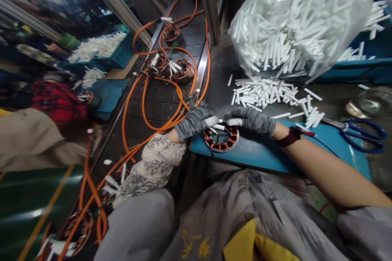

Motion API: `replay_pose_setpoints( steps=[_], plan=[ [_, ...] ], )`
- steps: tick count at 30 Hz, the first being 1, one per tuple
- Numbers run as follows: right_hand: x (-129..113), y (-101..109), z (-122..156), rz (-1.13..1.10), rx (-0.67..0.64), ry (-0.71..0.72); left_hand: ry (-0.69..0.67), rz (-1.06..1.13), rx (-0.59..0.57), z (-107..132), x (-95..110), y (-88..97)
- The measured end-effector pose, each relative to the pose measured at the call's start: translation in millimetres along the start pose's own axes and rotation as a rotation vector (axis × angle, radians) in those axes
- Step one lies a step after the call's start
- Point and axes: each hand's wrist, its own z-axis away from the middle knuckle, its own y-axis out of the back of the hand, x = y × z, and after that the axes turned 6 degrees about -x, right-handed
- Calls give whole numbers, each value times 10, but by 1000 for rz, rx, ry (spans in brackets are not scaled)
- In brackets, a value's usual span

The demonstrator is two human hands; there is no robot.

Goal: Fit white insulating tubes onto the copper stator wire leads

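Round copper-wound stator (225, 145) | gray-gloved left hand (194, 122) and right hand (252, 120), fingers curled, closure and hold unclear | slim white tube (218, 127) could slip if pinched loosely

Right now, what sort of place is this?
Probably a motor-assembly workshop: a copper-wound stator on the blue mat, more stators on what looks like a conveyor, and a plastic bag of white tubes.
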Motion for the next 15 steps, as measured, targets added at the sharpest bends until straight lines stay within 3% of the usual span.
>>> replay_pose_setpoints(
  steps=[3,7,9,12,15],
  plan=[
    [-25,6,-20,-58,17,-64,48,94,-33,14,-3,8],
    [-123,-84,-49,237,161,-140,143,-142,-153,-134,65,79],
    [-134,-129,-18,281,226,-118,206,-319,-178,-250,140,103],
    [-68,-144,77,154,304,-36,242,-486,-205,-412,269,83],
    [10,-112,199,118,349,1,166,-339,-298,-484,344,32]
  ],
)
